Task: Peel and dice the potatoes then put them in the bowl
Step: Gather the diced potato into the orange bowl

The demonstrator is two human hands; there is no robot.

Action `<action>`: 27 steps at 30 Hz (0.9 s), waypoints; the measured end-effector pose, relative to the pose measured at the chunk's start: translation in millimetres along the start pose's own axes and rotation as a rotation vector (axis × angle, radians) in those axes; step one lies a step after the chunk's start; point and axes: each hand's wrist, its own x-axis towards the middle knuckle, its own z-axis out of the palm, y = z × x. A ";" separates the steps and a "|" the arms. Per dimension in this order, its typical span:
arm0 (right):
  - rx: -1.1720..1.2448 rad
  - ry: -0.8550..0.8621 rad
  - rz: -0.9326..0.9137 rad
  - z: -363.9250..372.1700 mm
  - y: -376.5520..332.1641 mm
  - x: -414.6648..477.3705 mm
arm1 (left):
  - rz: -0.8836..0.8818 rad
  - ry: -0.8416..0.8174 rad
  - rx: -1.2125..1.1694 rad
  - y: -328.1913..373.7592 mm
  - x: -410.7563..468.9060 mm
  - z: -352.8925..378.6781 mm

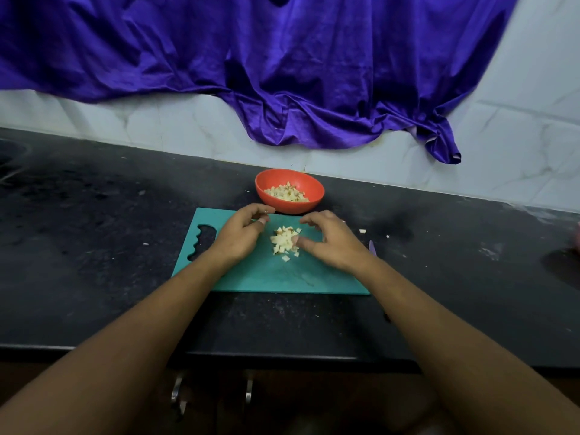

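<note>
The right grip [329, 240] arches loosely over the board, fingers spread apart and curved, its thumb touching the 3 o'clock side of a small heap of potato cubes [284, 241]. The left grip [241, 233] sits at the heap's 9 o'clock with fingers curled in towards the thumb; whether it pinches a piece I cannot tell. The cubes are pale, rough-cut and uneven, piled near the middle of a flat teal plastic cutting board [270, 277] with a wavy handle cut-out at its 9 o'clock end. At the board's 12 o'clock, touching its far edge, stands a round orange bowl [309, 185], smooth-walled and holding a layer of more diced potato [287, 193]. At 3 o'clock, just beside the board, a purple knife tip [372, 248] shows past the right wrist. A few stray bits [362, 230] lie on the black speckled counter [94, 230]. Behind hang a wrinkled, shiny purple cloth [282, 58] and white marbled tiles [502, 146].
</note>
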 end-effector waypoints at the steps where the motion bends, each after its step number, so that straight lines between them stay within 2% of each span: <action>1: -0.023 -0.026 -0.027 5.7 -0.8 0.1 | -0.005 0.029 -0.035 -0.2 0.3 -0.5; 6: -0.140 -0.074 -0.153 35.5 -16.8 10.2 | -0.029 0.140 -0.177 3.5 -0.3 -1.3; 9: -0.261 -0.009 -0.249 46.1 -19.9 18.2 | -0.054 0.179 -0.223 4.0 -0.5 -2.5; 12: -0.268 0.066 -0.314 47.4 -17.1 19.4 | -0.061 0.182 -0.237 4.5 -0.6 -2.3; 18: -0.256 0.084 -0.351 46.7 -18.6 17.6 | -0.063 0.171 -0.247 4.1 -0.2 -1.4; 27: -0.427 0.066 -0.346 37.8 -34.6 17.7 | -0.081 0.153 -0.236 8.3 -3.0 -1.7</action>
